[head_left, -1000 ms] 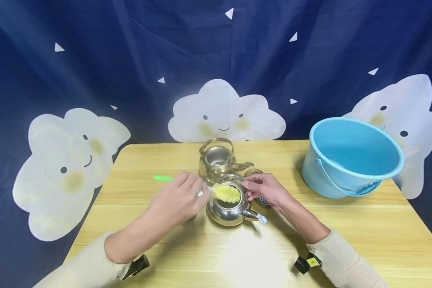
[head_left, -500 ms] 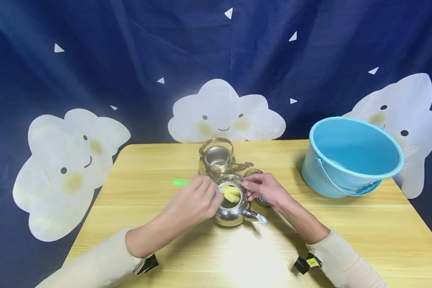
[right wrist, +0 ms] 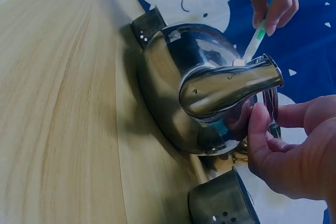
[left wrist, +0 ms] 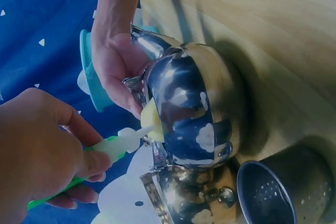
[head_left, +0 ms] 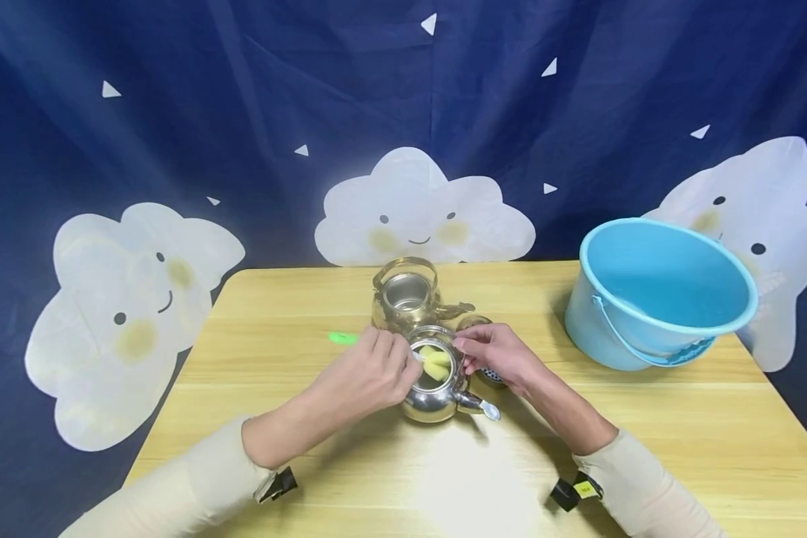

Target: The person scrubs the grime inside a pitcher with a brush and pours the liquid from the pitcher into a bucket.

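My left hand (head_left: 370, 373) holds a sponge brush by its green and white handle (left wrist: 113, 148). The brush's yellow sponge head (head_left: 434, 364) is inside the open mouth of a silver metal kettle (head_left: 430, 407). The kettle stands upright on the table, its spout (right wrist: 226, 90) pointing to the front right in the head view. My right hand (head_left: 501, 355) pinches the kettle's folded handle (right wrist: 272, 100) beside the mouth. The lower part of the sponge is hidden in the kettle.
Just behind stands a gold kettle (head_left: 385, 317) without a lid, its handle raised. A perforated metal strainer cup (right wrist: 220, 203) is near my right hand, another strainer cup (left wrist: 283, 187) on the left side. A blue bucket (head_left: 612, 329) with water stands at the right of the wooden table (head_left: 269, 314).
My left hand has moved right, bringing the brush from above the kettle's mouth down into it. The right hand and the kettle have stayed in place.
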`<state>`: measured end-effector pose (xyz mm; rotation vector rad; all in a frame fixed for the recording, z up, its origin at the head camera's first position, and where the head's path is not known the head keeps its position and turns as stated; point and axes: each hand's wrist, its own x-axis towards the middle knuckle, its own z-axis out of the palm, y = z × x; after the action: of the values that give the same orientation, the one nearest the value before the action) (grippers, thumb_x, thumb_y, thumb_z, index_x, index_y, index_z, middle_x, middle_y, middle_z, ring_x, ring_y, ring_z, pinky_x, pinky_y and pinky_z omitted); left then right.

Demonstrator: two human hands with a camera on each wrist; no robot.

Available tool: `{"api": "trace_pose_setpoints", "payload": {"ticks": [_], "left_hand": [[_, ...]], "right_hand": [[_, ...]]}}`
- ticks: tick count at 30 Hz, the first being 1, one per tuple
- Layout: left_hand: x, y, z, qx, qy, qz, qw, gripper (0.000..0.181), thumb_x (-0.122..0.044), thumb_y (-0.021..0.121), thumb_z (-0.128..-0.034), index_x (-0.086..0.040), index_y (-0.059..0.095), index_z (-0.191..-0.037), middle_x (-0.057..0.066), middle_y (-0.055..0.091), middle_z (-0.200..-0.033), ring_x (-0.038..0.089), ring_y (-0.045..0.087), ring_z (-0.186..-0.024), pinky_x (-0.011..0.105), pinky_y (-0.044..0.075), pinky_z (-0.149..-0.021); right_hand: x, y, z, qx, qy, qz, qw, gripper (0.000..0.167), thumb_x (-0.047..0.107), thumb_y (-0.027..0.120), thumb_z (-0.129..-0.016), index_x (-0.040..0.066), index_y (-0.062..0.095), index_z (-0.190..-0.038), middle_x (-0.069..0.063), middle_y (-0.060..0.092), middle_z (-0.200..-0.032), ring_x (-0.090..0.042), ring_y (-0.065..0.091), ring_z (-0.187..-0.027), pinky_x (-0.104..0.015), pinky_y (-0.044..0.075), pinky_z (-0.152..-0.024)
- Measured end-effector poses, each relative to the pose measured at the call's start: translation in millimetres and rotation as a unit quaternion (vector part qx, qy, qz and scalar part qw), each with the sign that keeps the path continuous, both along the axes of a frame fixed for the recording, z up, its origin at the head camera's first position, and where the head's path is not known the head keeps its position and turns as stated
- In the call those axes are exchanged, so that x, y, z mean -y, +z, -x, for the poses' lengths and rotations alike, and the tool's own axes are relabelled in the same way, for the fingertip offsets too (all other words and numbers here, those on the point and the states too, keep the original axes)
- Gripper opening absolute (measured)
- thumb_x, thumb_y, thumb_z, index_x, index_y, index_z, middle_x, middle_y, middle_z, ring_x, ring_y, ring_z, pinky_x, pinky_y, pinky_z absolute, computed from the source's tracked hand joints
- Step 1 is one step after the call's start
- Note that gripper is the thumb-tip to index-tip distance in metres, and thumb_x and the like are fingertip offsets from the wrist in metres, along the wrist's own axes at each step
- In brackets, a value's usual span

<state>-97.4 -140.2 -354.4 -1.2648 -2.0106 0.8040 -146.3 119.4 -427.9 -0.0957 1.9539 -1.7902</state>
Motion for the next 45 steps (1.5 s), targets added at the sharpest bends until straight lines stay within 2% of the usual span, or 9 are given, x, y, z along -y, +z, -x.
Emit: {"api": "trace_pose_setpoints", "payload": {"ticks": [7, 13, 17, 24, 33, 37, 42, 45], "left_hand": [[1.6, 4.7, 5.5, 0.048, -0.030, -0.002, 0.9984, 0.005, -0.018, 0.066, -0.0954, -0.017, 0.061, -0.095, -0.001, 0.062, -0.079, 0.014, 0.055, -0.072, 0.025, 0.046, -0.064], [-0.2, 10.7, 6.2, 0.075, -0.033, 0.006, 0.9967, 0.008, -0.016, 0.066, -0.0942, -0.019, 0.060, -0.090, -0.001, 0.062, -0.081, 0.017, 0.055, -0.075, 0.027, 0.049, -0.070], [-0.6, 15.8, 6.4, 0.084, -0.031, 0.025, 0.9957, 0.008, -0.016, 0.067, -0.0934, -0.020, 0.060, -0.090, -0.002, 0.060, -0.080, 0.017, 0.052, -0.073, 0.027, 0.047, -0.070], [-2.6, 24.4, 3.9, 0.068, -0.026, 0.059, 0.9956, 0.012, -0.019, 0.064, -0.0932, -0.022, 0.057, -0.084, -0.004, 0.055, -0.074, 0.015, 0.044, -0.069, 0.025, 0.039, -0.065], [-9.0, 36.3, -1.8, 0.053, 0.003, 0.107, 0.9928, 0.013, -0.022, 0.065, -0.0919, -0.024, 0.059, -0.080, -0.005, 0.057, -0.074, 0.014, 0.050, -0.072, 0.025, 0.043, -0.072], [-15.6, 36.2, -6.2, 0.030, 0.013, 0.125, 0.9917, 0.012, -0.022, 0.064, -0.0956, -0.024, 0.065, -0.084, -0.002, 0.064, -0.078, 0.016, 0.057, -0.075, 0.027, 0.048, -0.076], [-22.2, 30.0, -12.2, 0.003, 0.040, 0.132, 0.9905, 0.019, -0.020, 0.056, -0.1002, -0.018, 0.068, -0.086, 0.004, 0.067, -0.081, 0.021, 0.062, -0.077, 0.032, 0.053, -0.079], [-23.7, 24.5, -15.6, 0.003, 0.053, 0.120, 0.9914, 0.021, -0.017, 0.053, -0.0986, -0.017, 0.062, -0.080, 0.003, 0.062, -0.076, 0.020, 0.058, -0.073, 0.030, 0.051, -0.072]], "right_hand": [[0, -0.7, 1.2, 0.006, 0.001, 0.004, 1.0000, 0.044, 0.006, 0.059, -0.102, -0.020, 0.050, -0.137, -0.004, 0.066, -0.091, -0.008, 0.061, -0.070, -0.020, 0.058, -0.068], [1, 0.5, 1.3, 0.005, -0.005, 0.000, 1.0000, 0.044, 0.005, 0.059, -0.101, -0.017, 0.050, -0.138, -0.004, 0.062, -0.095, -0.010, 0.059, -0.072, -0.019, 0.056, -0.066], [1, 1.6, 0.5, -0.003, -0.006, -0.001, 1.0000, 0.042, 0.005, 0.060, -0.100, -0.015, 0.052, -0.136, -0.004, 0.061, -0.094, -0.011, 0.058, -0.073, -0.020, 0.055, -0.065], [0, 0.6, 0.9, -0.018, -0.005, 0.003, 0.9998, 0.039, 0.003, 0.060, -0.100, -0.016, 0.053, -0.134, -0.002, 0.061, -0.092, -0.011, 0.057, -0.074, -0.020, 0.054, -0.065], [0, -0.5, -0.1, -0.018, -0.006, -0.003, 0.9998, 0.038, 0.004, 0.063, -0.098, -0.013, 0.056, -0.132, -0.002, 0.060, -0.092, -0.012, 0.058, -0.074, -0.020, 0.054, -0.065], [1, -1.5, 0.1, -0.026, -0.004, -0.009, 0.9996, 0.038, 0.004, 0.063, -0.098, -0.013, 0.056, -0.131, -0.003, 0.060, -0.091, -0.012, 0.058, -0.073, -0.021, 0.055, -0.065], [3, -2.5, 0.5, -0.034, -0.007, -0.004, 0.9994, 0.040, 0.004, 0.063, -0.098, -0.015, 0.055, -0.132, -0.003, 0.060, -0.090, -0.012, 0.059, -0.072, -0.020, 0.054, -0.064], [3, -2.4, 0.2, -0.035, -0.009, -0.001, 0.9994, 0.040, 0.003, 0.063, -0.098, -0.015, 0.054, -0.132, -0.002, 0.060, -0.089, -0.012, 0.059, -0.072, -0.020, 0.054, -0.064]]}}
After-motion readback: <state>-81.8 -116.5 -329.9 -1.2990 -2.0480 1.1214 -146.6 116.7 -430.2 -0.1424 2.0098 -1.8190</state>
